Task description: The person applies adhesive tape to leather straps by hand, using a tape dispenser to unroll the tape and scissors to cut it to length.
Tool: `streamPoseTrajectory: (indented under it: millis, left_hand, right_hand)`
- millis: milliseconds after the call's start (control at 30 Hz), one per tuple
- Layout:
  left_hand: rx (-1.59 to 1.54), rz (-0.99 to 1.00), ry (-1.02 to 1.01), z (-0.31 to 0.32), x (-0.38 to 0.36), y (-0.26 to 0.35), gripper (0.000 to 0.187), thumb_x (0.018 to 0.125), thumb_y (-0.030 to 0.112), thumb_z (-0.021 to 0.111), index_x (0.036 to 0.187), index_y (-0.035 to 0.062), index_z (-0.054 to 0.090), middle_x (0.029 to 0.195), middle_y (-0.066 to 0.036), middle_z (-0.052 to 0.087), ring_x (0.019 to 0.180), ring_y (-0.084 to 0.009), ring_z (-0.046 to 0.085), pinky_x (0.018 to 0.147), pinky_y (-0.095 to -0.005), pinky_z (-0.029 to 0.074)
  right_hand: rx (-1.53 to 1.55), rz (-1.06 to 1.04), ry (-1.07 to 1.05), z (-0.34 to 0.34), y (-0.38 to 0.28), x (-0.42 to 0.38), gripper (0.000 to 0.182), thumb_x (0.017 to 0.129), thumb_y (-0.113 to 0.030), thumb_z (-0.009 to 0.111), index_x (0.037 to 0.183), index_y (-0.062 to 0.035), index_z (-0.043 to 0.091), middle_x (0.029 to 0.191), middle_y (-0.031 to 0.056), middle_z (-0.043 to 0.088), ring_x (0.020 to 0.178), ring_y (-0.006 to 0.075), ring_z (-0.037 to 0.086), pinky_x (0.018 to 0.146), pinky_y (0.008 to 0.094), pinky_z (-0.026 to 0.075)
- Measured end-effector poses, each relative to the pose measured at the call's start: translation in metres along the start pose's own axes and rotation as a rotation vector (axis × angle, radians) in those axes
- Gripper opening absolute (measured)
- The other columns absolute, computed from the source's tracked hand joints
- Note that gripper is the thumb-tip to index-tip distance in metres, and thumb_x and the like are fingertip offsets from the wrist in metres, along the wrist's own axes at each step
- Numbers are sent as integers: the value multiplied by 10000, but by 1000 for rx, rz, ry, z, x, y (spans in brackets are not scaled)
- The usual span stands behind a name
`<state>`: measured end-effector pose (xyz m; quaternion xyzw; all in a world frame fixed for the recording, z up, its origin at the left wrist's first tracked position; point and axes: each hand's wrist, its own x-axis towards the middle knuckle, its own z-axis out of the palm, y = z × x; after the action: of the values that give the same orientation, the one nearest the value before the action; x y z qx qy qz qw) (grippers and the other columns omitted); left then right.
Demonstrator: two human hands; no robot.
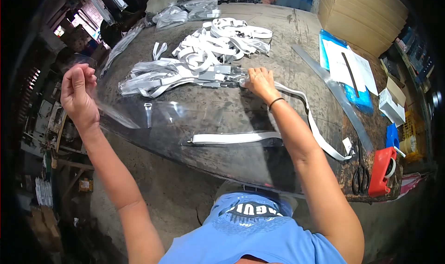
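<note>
My left hand (79,97) is raised off the table's left side, its fingers pinched together on a clear plastic bag (121,117). The thin film trails down from that hand to the table and is hard to trace. Farther right, my right hand (260,84) is closed at the end of a white strap (301,95), beside the pile of bagged straps (160,81). The strap curves away toward the table's right side. Another flat white length (236,138) lies near the front edge, passing under my right forearm.
Loose white straps (199,50) are heaped behind the bagged ones. A steel ruler (333,90) lies diagonally on the table (278,23). Black scissors (360,178) and a red tape dispenser (382,172) sit at the right corner. Papers (345,64) and a cardboard box (361,18) are at the back right.
</note>
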<state>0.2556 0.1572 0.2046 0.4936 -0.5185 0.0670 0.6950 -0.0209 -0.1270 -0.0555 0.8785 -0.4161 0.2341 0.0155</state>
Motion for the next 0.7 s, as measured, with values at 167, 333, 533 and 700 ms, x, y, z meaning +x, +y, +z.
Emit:
streamPoseTrajectory:
  millis: [167, 333, 533, 700]
  left_hand:
    - [88, -2, -356, 59, -42, -26, 188, 965, 211, 591, 909, 48, 663, 842, -12, 637, 741, -76, 544, 684, -227, 452]
    - [-162, -456, -544, 130, -111, -81, 151, 971, 157, 578, 921, 53, 674, 841, -12, 651, 762, -76, 579, 677, -229, 476]
    - [-522, -908, -553, 180, -175, -94, 237, 951, 248, 611, 952, 11, 633, 1285, -143, 554, 1008, -198, 630, 790, -350, 547]
    - [-1007, -1088, -587, 189, -197, -92, 229, 947, 297, 617, 1005, 76, 614, 955, -29, 617, 1077, -211, 607, 842, -426, 523]
  right_hand:
    - [24, -3, -174, 27, 9, 4, 305, 826, -262, 674, 1085, -129, 584, 1017, 129, 637, 958, 362, 616, 782, 482, 474]
    - [281, -231, 69, -33, -5, -10, 263, 846, -51, 528, 1068, -159, 620, 868, 158, 565, 735, 382, 623, 631, 482, 506]
    - [328, -318, 308, -82, -23, -46, 386, 789, -36, 618, 1124, -224, 648, 773, 85, 500, 598, 286, 594, 523, 389, 500]
    - [307, -349, 396, -102, -32, -73, 430, 754, -45, 667, 1138, -239, 668, 744, 49, 479, 570, 213, 565, 504, 342, 493]
